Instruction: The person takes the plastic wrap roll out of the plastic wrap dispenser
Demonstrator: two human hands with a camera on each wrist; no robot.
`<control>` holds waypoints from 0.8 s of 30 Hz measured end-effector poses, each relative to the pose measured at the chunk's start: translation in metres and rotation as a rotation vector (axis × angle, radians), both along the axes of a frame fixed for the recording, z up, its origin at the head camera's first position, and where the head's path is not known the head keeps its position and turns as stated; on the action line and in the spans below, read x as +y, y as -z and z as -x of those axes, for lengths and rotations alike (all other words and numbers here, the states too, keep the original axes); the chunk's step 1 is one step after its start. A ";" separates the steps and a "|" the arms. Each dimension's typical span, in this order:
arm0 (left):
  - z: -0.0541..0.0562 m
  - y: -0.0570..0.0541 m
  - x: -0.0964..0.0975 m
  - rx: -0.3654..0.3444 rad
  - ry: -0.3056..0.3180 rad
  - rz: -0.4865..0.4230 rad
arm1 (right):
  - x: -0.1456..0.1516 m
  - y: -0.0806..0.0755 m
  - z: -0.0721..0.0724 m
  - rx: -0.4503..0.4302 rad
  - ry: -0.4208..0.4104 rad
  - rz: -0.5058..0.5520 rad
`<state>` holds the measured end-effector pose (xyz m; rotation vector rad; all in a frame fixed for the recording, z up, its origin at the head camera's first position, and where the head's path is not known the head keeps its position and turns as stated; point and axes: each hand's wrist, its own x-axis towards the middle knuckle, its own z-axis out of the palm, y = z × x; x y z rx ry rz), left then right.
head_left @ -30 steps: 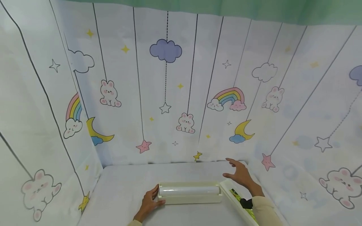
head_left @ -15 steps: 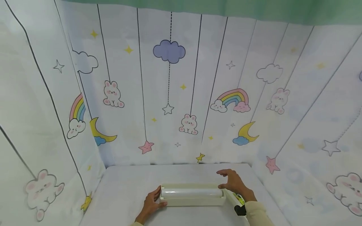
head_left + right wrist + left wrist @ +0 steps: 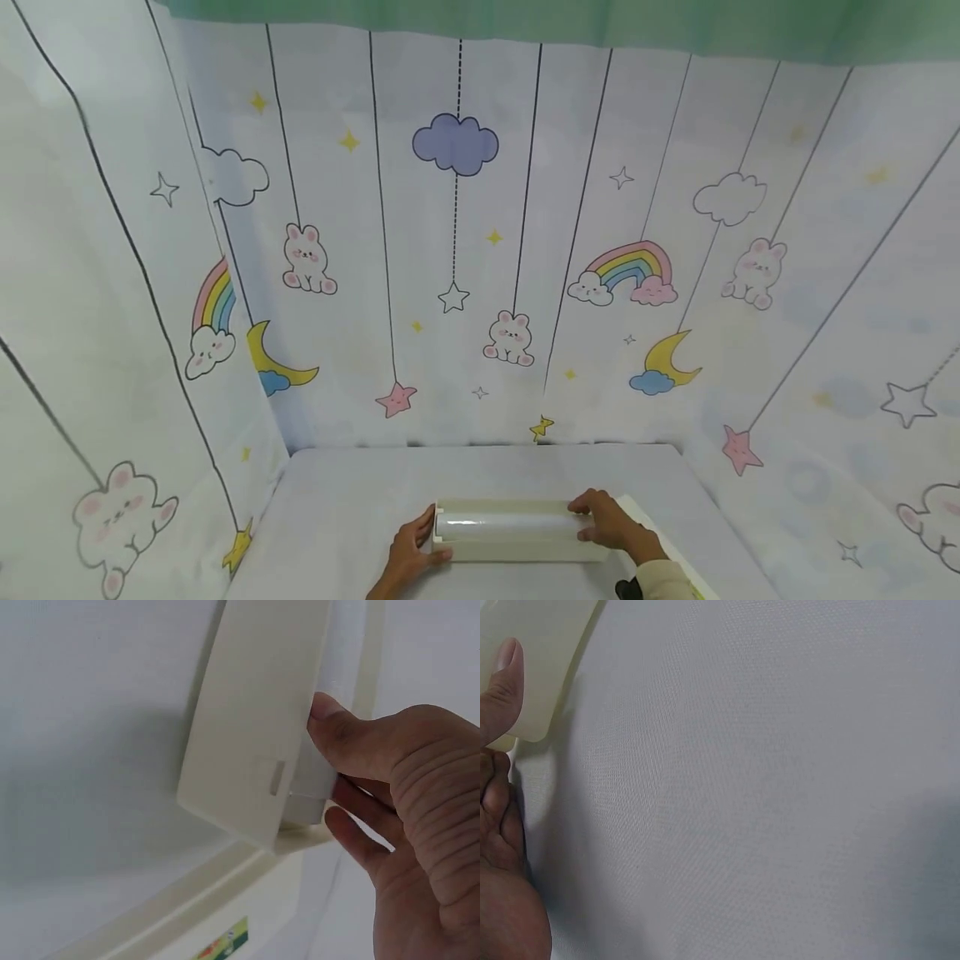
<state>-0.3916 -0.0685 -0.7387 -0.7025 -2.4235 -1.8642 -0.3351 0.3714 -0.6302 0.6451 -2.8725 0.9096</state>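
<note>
Holding the left end of the cream box (image 3: 517,552), the left hand (image 3: 408,546) sets its thumb on the front wall. The right hand (image 3: 611,525) spans the opposite end, fingers bent, thumb over the front edge; whether it grips the white roll (image 3: 502,523) or only touches it cannot be told. The box lies between both hands on the table (image 3: 352,500), the roll lengthwise inside. A long cream piece (image 3: 270,896) with a printed label (image 3: 227,941) lies beside the right hand, angled past the right sleeve (image 3: 666,581).
</note>
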 end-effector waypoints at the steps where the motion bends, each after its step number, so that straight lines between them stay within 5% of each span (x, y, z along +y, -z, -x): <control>1: -0.002 -0.001 0.000 0.012 0.005 -0.010 | 0.007 0.013 0.007 0.026 -0.038 0.012; 5: -0.006 -0.002 -0.003 0.013 0.006 -0.019 | 0.027 0.062 0.035 0.095 -0.125 -0.013; 11: -0.010 -0.004 -0.004 -0.048 -0.001 0.011 | 0.042 0.121 0.069 -0.039 -0.022 -0.027; 24: 0.000 0.003 0.000 -0.028 0.032 -0.034 | 0.039 0.124 0.073 -0.086 0.022 0.016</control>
